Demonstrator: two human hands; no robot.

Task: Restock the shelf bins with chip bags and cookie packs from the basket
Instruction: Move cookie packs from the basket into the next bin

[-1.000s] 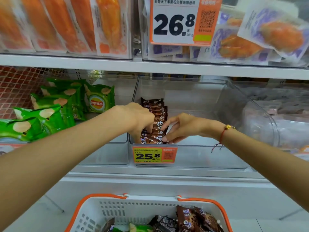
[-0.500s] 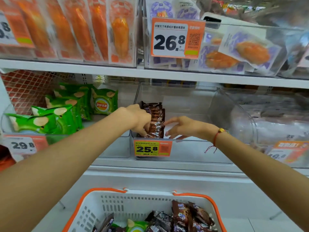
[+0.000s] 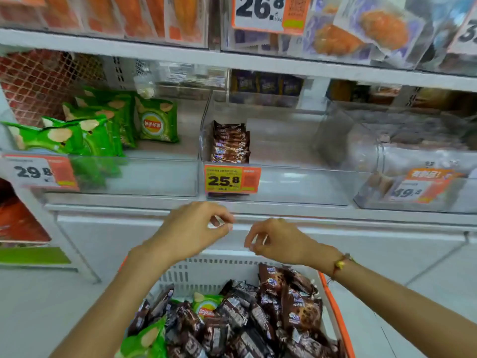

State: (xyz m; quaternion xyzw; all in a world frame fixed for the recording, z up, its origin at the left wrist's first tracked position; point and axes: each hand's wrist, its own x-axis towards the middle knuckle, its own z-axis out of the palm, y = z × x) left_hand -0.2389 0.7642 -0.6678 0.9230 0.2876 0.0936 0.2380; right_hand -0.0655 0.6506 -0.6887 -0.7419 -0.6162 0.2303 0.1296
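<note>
Cookie packs: a short upright row (image 3: 230, 143) stands at the left end of the middle bin (image 3: 296, 184), just behind the 25.8 tag (image 3: 232, 180) — the rest of that bin is bare.
Change: half a second ago both hands were in the bin at that row; now they are out of it, below its front edge and above the basket (image 3: 335, 313).
Left hand: (image 3: 192, 228) fingers loosely curled, thumb and forefinger close together; it seems to hold nothing, though blur makes the fingertips hard to read.
Right hand: (image 3: 273, 241) likewise loosely curled and, as far as I can tell, empty.
Basket: directly under the hands, with many brown packs (image 3: 289, 306) and a few green chip bags (image 3: 144, 339) in it.
Chip bags on shelf: green bags (image 3: 85, 133) fill the bin left of the middle bin.
Meaning: that placement looks finished — the hands appear headed for another load, and plenty is left to stock.
</note>
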